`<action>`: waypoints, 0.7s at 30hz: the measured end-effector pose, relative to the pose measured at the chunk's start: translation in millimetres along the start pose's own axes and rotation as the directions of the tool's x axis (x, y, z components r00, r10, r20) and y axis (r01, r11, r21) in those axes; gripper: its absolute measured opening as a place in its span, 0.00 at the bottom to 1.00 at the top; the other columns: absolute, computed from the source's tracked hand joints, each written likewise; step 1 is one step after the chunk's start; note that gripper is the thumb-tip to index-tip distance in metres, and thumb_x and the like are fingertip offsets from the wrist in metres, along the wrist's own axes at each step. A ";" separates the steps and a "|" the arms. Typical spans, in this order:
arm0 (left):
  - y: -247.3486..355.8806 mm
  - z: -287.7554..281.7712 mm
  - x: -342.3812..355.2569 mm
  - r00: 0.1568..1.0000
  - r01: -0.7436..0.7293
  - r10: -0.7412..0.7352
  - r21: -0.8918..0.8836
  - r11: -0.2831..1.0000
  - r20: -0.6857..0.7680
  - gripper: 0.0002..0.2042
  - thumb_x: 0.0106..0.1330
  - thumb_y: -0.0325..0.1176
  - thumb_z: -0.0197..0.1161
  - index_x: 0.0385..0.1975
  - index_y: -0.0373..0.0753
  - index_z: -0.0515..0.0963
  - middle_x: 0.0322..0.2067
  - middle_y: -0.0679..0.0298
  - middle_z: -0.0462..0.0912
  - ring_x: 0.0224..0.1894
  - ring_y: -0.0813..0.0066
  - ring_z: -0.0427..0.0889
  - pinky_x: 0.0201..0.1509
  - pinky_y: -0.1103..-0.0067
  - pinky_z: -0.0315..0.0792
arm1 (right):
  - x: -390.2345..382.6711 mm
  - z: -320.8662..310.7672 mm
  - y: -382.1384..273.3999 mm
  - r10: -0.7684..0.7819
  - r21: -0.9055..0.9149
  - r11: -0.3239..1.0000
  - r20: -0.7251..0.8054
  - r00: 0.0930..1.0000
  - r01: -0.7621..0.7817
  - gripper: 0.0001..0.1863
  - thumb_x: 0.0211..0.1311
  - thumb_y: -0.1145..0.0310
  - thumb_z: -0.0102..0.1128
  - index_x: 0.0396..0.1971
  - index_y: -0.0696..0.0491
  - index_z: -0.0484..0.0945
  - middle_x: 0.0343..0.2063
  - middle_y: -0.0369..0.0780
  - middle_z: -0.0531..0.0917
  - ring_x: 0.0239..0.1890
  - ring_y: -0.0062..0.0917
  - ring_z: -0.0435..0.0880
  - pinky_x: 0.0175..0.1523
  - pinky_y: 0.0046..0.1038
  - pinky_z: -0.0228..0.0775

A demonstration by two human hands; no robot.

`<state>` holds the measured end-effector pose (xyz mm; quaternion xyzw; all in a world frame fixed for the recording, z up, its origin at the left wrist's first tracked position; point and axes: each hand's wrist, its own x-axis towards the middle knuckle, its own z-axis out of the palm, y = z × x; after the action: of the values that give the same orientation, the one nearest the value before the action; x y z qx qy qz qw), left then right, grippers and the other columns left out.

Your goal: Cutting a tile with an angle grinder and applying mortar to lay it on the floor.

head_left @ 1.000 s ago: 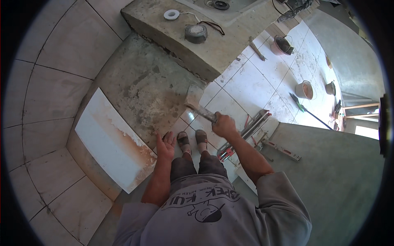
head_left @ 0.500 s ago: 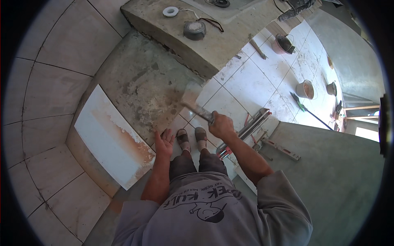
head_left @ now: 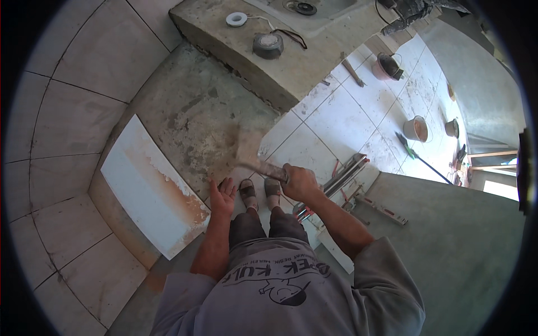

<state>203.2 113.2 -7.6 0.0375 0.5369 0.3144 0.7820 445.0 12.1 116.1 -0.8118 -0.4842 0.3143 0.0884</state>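
My right hand (head_left: 300, 185) is closed round the handle of a hand tool (head_left: 269, 170) with a squarish head, blurred by motion, over the stained concrete patch (head_left: 193, 101) below the ledge. My left hand (head_left: 223, 196) is open, palm up and empty, left of the tool and near a white panel (head_left: 147, 182) with brown staining that leans at the left. A tile cutter (head_left: 352, 169) with a metal rail and red parts lies right of my right hand, beside a spirit level (head_left: 381, 207). My sandalled feet stand below my hands.
A concrete ledge (head_left: 241, 67) with a sink, white tape roll (head_left: 236, 19) and grey round case (head_left: 268, 47) runs across the top. Buckets (head_left: 414, 129) and a long-handled tool (head_left: 431, 168) are on the tiled floor at right. Tiled wall (head_left: 73, 129) rises at left, grey wall at lower right.
My right hand and the tool have moved a little left and down, the tool's blurred head shifting further left over the concrete. My left hand stays open, slightly further left.
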 end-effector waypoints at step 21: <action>-1.3 0.5 -6.5 1.000 0.006 -0.006 -0.045 0.999 0.009 0.31 0.67 0.55 0.48 0.62 0.40 0.57 0.63 0.56 0.62 0.65 0.63 0.62 0.65 0.66 0.58 | 21.6 1.4 1.4 0.249 0.022 0.968 0.018 0.968 -0.250 0.17 0.49 0.60 0.59 0.37 0.55 0.74 0.29 0.51 0.81 0.36 0.47 0.81 0.43 0.45 0.71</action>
<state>202.7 108.8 -2.6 0.0197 0.5263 0.3239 0.7859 452.3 29.3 105.2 -0.8627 -0.3751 0.3347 0.0541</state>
